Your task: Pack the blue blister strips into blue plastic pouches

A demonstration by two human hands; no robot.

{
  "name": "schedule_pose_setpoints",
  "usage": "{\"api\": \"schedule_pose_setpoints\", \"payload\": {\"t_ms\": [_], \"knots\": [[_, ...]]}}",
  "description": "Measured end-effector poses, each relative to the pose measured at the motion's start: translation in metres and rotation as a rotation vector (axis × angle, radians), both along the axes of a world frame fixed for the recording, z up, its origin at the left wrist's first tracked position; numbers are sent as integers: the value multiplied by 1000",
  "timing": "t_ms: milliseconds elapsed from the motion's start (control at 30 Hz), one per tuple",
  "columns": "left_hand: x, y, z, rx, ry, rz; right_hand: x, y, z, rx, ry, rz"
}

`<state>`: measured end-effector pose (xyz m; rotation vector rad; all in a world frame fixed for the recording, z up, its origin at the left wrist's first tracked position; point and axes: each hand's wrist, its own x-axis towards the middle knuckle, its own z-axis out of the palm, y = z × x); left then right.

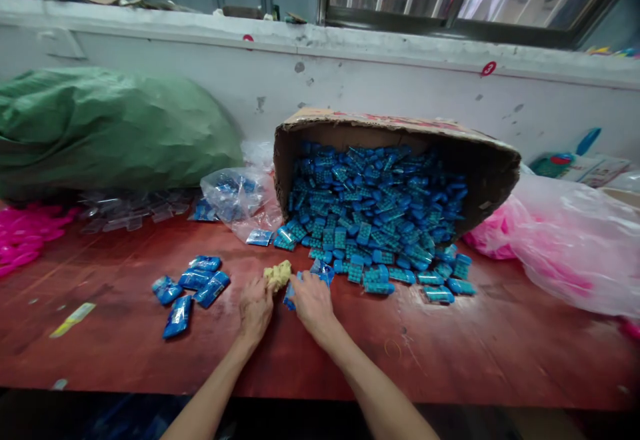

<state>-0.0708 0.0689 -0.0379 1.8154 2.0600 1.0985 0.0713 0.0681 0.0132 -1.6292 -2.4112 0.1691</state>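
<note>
My left hand (256,308) is low over the table, its curled fingertips touching a pale yellow, knobbly lump (278,275) whose kind I cannot make out. Close on its right, my right hand (314,301) has bent fingers on a shiny blue plastic packet (324,271), which it partly covers. Left of both hands lies a loose group of filled blue packets (177,317). Beyond my right hand, many small clear-and-blue capsule-shaped pieces with turquoise beads (365,227) spill from a cardboard box (400,122) lying on its side.
A red table (450,353) runs along the wall. At the left are a large green sack (115,130), pink pieces (30,233) and clear plastic pieces (133,210). A clear bag (240,193) stands beside the box; a bag with pink contents (565,240) lies at the right.
</note>
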Motion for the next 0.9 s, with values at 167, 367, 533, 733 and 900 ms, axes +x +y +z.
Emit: {"api": "schedule_pose_setpoints", "payload": {"t_ms": [167,367,533,733,900], "knots": [[-3,17,6,-30,107,127,-43,24,2,11,41,100],[-8,10,8,-15,230,184,-22,10,-2,37,73,157],[13,-1,4,-25,265,199,28,-4,-20,70,48,15],[24,-7,11,11,251,238,45,-9,-35,109,39,-50],[40,-43,15,173,57,166,50,-26,-21,232,112,-120]]}}
